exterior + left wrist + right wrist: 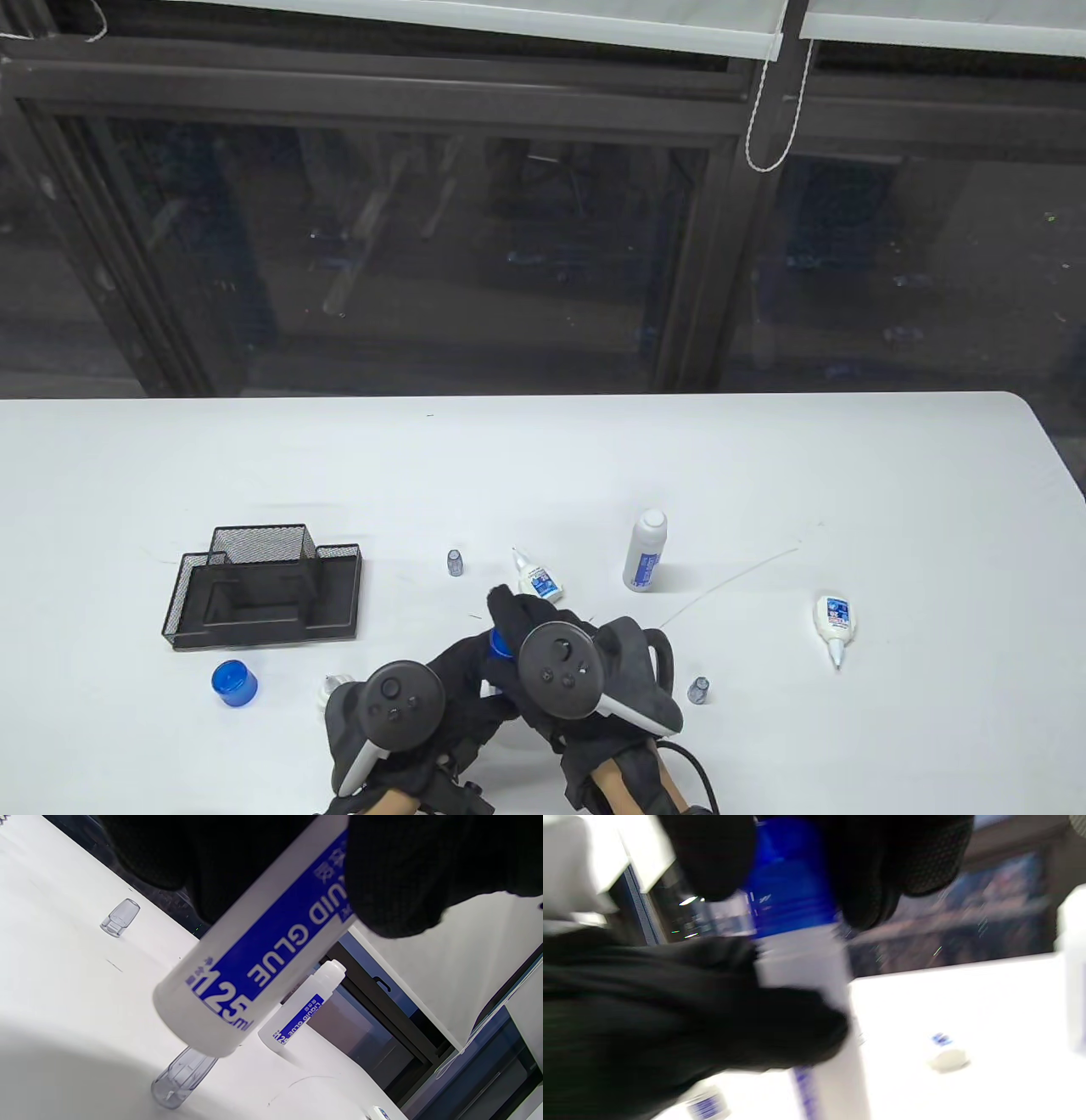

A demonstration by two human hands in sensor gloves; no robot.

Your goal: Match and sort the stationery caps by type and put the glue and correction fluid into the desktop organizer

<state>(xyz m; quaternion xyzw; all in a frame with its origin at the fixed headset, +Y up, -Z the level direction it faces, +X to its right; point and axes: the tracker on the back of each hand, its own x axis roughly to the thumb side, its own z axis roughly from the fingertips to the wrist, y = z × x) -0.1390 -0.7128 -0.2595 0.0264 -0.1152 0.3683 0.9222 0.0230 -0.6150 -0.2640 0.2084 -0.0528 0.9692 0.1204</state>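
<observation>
White liquid-glue bottle (pixel 254 955) is gripped by the left hand (pixel 424 705); its blue cap (pixel 791 878) is pinched by the right hand (pixel 560 662), over the white counter (pixel 848 475); dark windows at twelve o'clock.

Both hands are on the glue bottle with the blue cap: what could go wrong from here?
The blue cap may go on crooked: the right hand works it while the left hand holds the glue bottle tilted. The bottle's base hangs just above a clear cap and could knock it away.
</observation>
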